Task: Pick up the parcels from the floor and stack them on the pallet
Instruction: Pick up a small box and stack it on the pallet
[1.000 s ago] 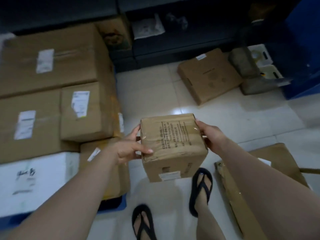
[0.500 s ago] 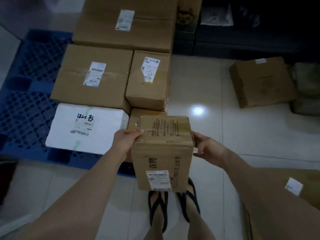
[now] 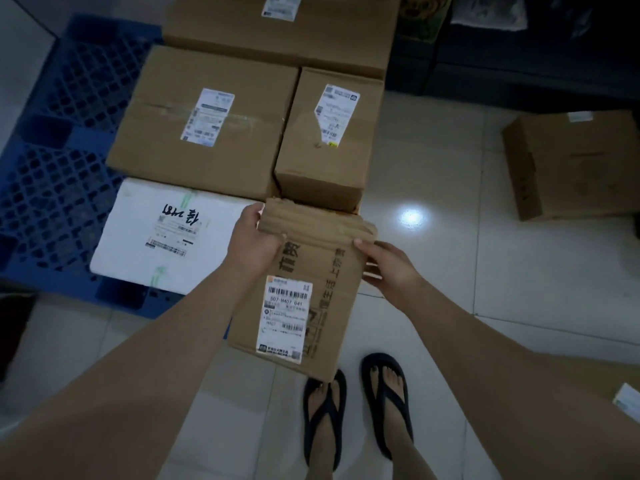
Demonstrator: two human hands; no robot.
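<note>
I hold a small brown cardboard parcel with a white barcode label, tilted so its labelled side faces me. My left hand grips its left top edge and my right hand presses its right side. It hangs just in front of the blue plastic pallet, over the pallet's near right corner. On the pallet lie a white foam box, a wide brown carton, a smaller brown carton and a large carton behind them.
Another brown parcel lies on the tiled floor at the right. A labelled parcel corner shows at the lower right edge. Dark shelving runs along the back. My sandalled feet stand just below the held parcel.
I have turned left toward the pallet and carried the parcel forward. The parcel has tipped so its labelled side faces up, and it now overlaps the pallet's near right corner.
</note>
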